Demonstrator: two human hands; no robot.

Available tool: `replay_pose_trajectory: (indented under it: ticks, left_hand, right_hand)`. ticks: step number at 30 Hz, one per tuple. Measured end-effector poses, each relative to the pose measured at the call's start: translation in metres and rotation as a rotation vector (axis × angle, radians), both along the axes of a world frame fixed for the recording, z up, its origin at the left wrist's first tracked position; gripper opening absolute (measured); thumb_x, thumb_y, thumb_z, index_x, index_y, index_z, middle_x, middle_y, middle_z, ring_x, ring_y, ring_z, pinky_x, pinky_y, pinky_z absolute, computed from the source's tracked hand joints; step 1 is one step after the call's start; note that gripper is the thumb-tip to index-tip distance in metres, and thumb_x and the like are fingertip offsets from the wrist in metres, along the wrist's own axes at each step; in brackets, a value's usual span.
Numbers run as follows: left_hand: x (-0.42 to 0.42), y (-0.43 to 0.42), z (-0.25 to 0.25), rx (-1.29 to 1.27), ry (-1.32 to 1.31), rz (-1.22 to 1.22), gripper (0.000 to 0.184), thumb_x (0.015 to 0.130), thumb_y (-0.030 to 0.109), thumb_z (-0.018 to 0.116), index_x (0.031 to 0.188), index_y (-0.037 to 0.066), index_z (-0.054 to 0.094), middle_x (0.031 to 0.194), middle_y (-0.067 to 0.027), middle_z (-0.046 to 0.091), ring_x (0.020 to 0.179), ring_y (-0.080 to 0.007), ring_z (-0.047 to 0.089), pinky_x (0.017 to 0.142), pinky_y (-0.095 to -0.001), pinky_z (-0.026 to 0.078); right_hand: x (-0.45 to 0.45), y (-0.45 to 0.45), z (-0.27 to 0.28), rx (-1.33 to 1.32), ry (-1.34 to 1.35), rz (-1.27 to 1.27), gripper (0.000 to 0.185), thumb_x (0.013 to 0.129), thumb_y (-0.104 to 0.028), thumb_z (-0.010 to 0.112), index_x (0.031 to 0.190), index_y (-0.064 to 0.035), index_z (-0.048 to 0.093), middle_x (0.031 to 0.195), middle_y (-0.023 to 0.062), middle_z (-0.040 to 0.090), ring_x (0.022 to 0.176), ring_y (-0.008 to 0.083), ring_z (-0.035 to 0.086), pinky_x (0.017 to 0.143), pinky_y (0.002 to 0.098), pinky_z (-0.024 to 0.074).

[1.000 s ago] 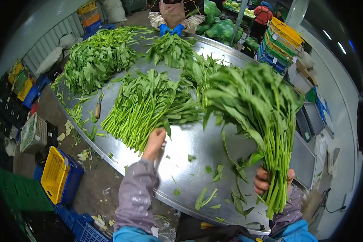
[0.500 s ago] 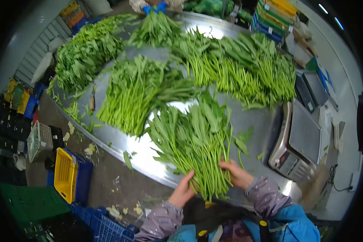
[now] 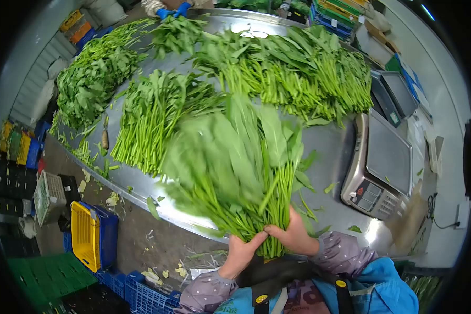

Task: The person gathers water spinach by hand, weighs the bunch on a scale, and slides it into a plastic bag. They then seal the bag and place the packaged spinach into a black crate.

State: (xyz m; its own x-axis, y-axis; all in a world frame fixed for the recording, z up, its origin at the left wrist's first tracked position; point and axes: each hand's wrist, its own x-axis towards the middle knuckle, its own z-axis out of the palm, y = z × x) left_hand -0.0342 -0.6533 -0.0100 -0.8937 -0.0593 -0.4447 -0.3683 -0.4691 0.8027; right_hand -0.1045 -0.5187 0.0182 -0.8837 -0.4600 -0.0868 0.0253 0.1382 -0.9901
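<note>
Both of my hands grip the lower stems of one bunch of leafy greens [image 3: 246, 162] at the table's near edge. My left hand [image 3: 241, 253] is wrapped round the stems from the left, and my right hand [image 3: 294, 234] closes on them from the right, thumbs near each other. The leaves fan up and away, blurred at the left. Beyond the bunch, a pile of greens [image 3: 146, 131] lies on the metal table [image 3: 329, 152], and a wide row of greens [image 3: 303, 78] lies behind to the right.
At the right stands a scale [image 3: 377, 167]. A knife [image 3: 105, 137] lies at the table's left, near a leafy heap [image 3: 91, 89]. Across the table, a co-worker's blue-gloved hands [image 3: 173, 10] touch greens. A yellow crate [image 3: 85, 235] is on the floor at left.
The raised bunch at the right has joined the row there, uncovering the scale. Both hands have since taken hold of another bunch, and they are now closer together on its stems.
</note>
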Motion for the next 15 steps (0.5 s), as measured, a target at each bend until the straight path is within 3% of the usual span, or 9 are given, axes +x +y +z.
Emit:
replay_pose_trajectory:
  ticks: [1, 3, 4, 5, 7, 9, 12, 13, 15]
  left_hand:
    - [0.012, 0.008, -0.009, -0.001, 0.009, -0.021, 0.043, 0.075, 0.006, 0.064, 0.114, -0.002, 0.047, 0.110, -0.0091, 0.055, 0.098, -0.0152, 0.053, 0.084, -0.0285, 0.043]
    - [0.033, 0.023, -0.036, -0.502, -0.147, -0.262, 0.041, 0.073, 0.006, 0.065, 0.110, -0.003, 0.051, 0.106, -0.0101, 0.057, 0.096, -0.0164, 0.054, 0.083, -0.0304, 0.043]
    - [0.037, 0.029, -0.013, -0.334, -0.026, -0.208, 0.039, 0.073, 0.006, 0.065, 0.108, -0.003, 0.052, 0.105, -0.0103, 0.057, 0.095, -0.0170, 0.054, 0.083, -0.0308, 0.043]
    - [0.043, 0.037, 0.013, -0.151, 0.072, -0.160, 0.037, 0.072, 0.007, 0.065, 0.106, -0.002, 0.053, 0.103, -0.0104, 0.058, 0.094, -0.0176, 0.054, 0.082, -0.0312, 0.044]
    - [0.041, 0.046, 0.016, -0.050, -0.119, -0.332, 0.038, 0.074, 0.006, 0.064, 0.109, -0.001, 0.052, 0.102, -0.0087, 0.058, 0.094, -0.0170, 0.054, 0.082, -0.0302, 0.043]
    - [0.030, 0.062, 0.022, -0.119, -0.042, -0.429, 0.037, 0.075, 0.007, 0.064, 0.109, -0.001, 0.052, 0.101, -0.0082, 0.058, 0.093, -0.0175, 0.054, 0.082, -0.0307, 0.043]
    - [0.012, 0.086, 0.025, -0.402, 0.326, -0.507, 0.037, 0.075, 0.012, 0.067, 0.107, -0.001, 0.053, 0.098, -0.0092, 0.059, 0.091, -0.0186, 0.055, 0.080, -0.0313, 0.044]
    - [-0.001, 0.096, 0.033, -0.320, 0.139, -0.591, 0.040, 0.075, 0.016, 0.068, 0.108, -0.001, 0.053, 0.098, -0.0093, 0.060, 0.090, -0.0185, 0.056, 0.080, -0.0307, 0.044]
    - [-0.028, 0.123, 0.029, -0.270, 0.076, -0.607, 0.040, 0.076, 0.019, 0.068, 0.107, -0.001, 0.053, 0.098, -0.0095, 0.060, 0.089, -0.0181, 0.056, 0.080, -0.0305, 0.044]
  right_hand:
    - [0.008, 0.011, -0.010, -0.001, 0.009, -0.021, 0.057, 0.075, -0.013, 0.066, 0.122, 0.0029, 0.036, 0.104, 0.0145, 0.056, 0.094, 0.0199, 0.055, 0.083, 0.0316, 0.0431]
    - [0.029, 0.034, -0.044, -0.047, -0.222, 0.044, 0.059, 0.075, -0.017, 0.066, 0.122, 0.0021, 0.037, 0.109, 0.0159, 0.054, 0.098, 0.0221, 0.055, 0.085, 0.0325, 0.0423]
    - [0.041, 0.049, -0.020, 0.110, -0.037, 0.053, 0.065, 0.073, -0.023, 0.068, 0.124, 0.0017, 0.036, 0.115, 0.0173, 0.052, 0.102, 0.0244, 0.055, 0.086, 0.0331, 0.0415]
    - [0.046, 0.067, -0.006, 0.184, -0.034, 0.113, 0.073, 0.071, -0.027, 0.070, 0.128, -0.0003, 0.033, 0.119, 0.0185, 0.050, 0.107, 0.0262, 0.052, 0.090, 0.0331, 0.0398]
    - [0.043, 0.081, 0.006, 0.285, -0.315, 0.109, 0.078, 0.070, -0.029, 0.070, 0.131, -0.0025, 0.029, 0.118, 0.0180, 0.051, 0.107, 0.0276, 0.053, 0.090, 0.0332, 0.0398]
    - [0.053, 0.093, 0.008, 0.216, -0.271, 0.040, 0.077, 0.070, -0.026, 0.070, 0.130, -0.0015, 0.030, 0.118, 0.0167, 0.050, 0.108, 0.0256, 0.051, 0.091, 0.0329, 0.0389]
    - [0.049, 0.124, 0.005, 0.097, -0.075, -0.099, 0.074, 0.070, -0.023, 0.070, 0.128, 0.0003, 0.031, 0.110, 0.0177, 0.054, 0.101, 0.0260, 0.054, 0.086, 0.0334, 0.0416]
    - [0.048, 0.136, 0.002, 0.085, -0.053, -0.150, 0.072, 0.071, -0.025, 0.070, 0.127, 0.0000, 0.032, 0.107, 0.0199, 0.055, 0.097, 0.0285, 0.057, 0.083, 0.0342, 0.0439]
    - [0.031, 0.155, 0.018, 0.065, 0.031, -0.260, 0.069, 0.071, -0.023, 0.069, 0.125, 0.0009, 0.034, 0.105, 0.0203, 0.055, 0.095, 0.0292, 0.058, 0.081, 0.0348, 0.0444]
